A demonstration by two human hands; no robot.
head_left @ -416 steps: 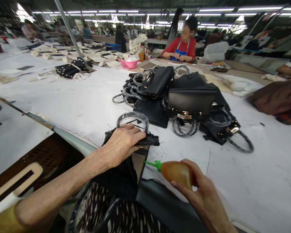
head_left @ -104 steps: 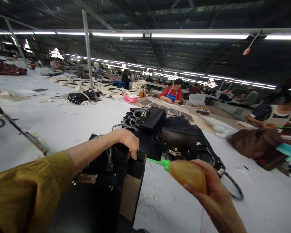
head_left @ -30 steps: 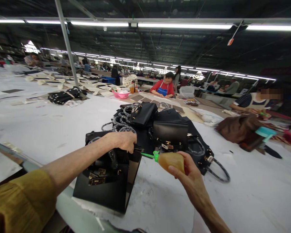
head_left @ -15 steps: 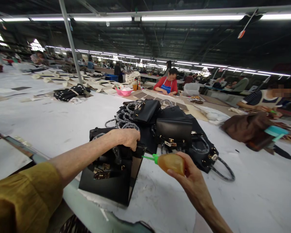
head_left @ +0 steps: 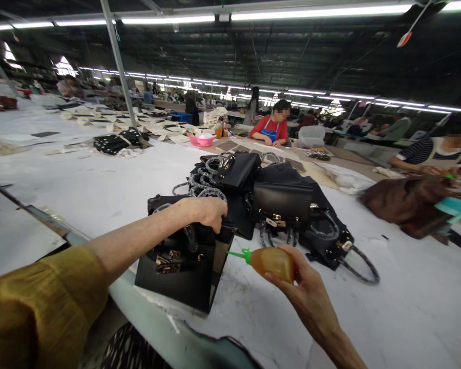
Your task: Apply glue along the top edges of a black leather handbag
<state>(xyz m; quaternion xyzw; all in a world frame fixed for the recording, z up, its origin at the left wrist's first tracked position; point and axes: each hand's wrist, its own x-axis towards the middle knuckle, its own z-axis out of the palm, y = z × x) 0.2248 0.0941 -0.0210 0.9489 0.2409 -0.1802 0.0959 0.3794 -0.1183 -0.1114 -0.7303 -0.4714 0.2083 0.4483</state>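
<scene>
My left hand (head_left: 210, 211) reaches across a black handbag (head_left: 176, 284) and is closed on its upper right edge; some fingertips are hidden. The bag has gold-coloured hardware and a handle wrapped in clear film. Its side stands open, showing a brownish inner strip. In my right hand (head_left: 309, 287) is a soft squeeze bottle (head_left: 272, 262) of amber liquid, lying nearly level. The bottle's thin green nozzle (head_left: 238, 254) points left, its tip at the bag's open side edge; whether it touches, I cannot tell.
Behind lies a pile of black handbags (head_left: 282, 202) with film-wrapped handles. A brown bag (head_left: 401, 202) is at the right, near a co-worker in stripes. Across the table (head_left: 80, 205) sits a person in red (head_left: 271, 130), near a pink basin (head_left: 202, 140). A metal post (head_left: 119, 66) rises at the left.
My view has shifted slightly, moving the scene right. Against the handbag, the nozzle tip has moved a little lower along the side edge. Both hands keep their holds.
</scene>
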